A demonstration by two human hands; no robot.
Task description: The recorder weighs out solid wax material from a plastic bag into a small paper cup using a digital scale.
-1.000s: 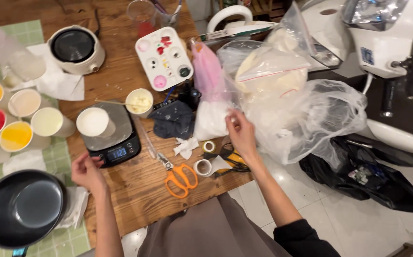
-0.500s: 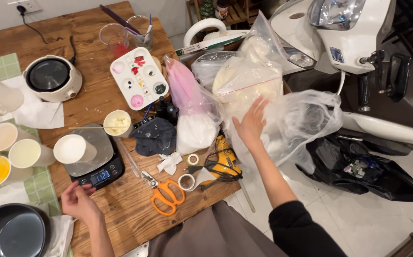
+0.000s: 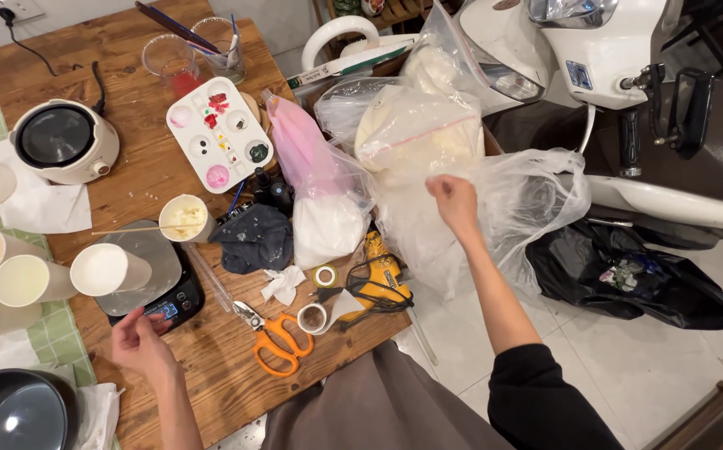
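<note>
Your right arm stretches out straight from the black sleeve, past the edge of the wooden table (image 3: 128,179), and your right hand (image 3: 453,200) sits with knuckles up against the big clear plastic bag (image 3: 461,179) of pale stuff that stands at the table's right end. The fingers curl into the film and seem to pinch it; how firm the hold is you cannot tell from this angle. Your left arm is bent in close, and your left hand (image 3: 139,343) rests loosely curled on the table, empty, fingertips touching the front edge of the kitchen scale (image 3: 146,279). A white paper cup (image 3: 107,269) lies on the scale's plate. Just right of the scale lie the orange scissors (image 3: 276,340), and beyond them a yellow tool (image 3: 382,279) wrapped in black cord.

Against half a second ago, your right hand has closed from a flat spread palm into this curled grip on the bag, and your left hand has moved up from the table edge to the scale.
</note>
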